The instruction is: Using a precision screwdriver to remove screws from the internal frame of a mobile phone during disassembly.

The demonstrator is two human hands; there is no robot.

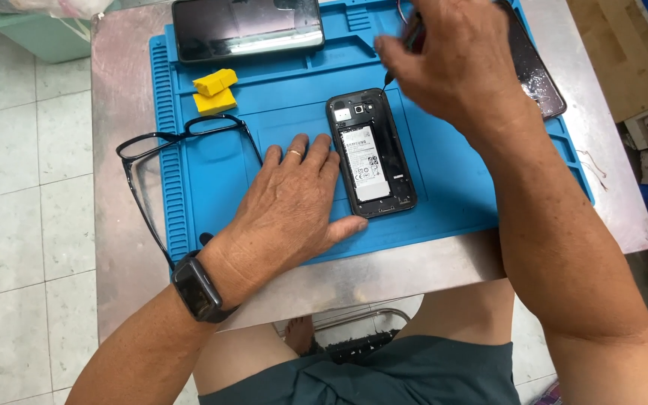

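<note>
An opened black phone lies back side up on a blue work mat, its white battery showing. My left hand rests flat on the mat, fingers against the phone's left edge and thumb below its bottom corner. My right hand hovers above the phone's top right corner, closed on a thin dark tool whose tip points at the phone's upper edge. A ring is on my left hand and a dark watch on that wrist.
Black eyeglasses lie at the mat's left edge. Two yellow blocks sit at the upper left. A dark phone lies at the top, a dark cover panel at the right. The steel table ends at my knees.
</note>
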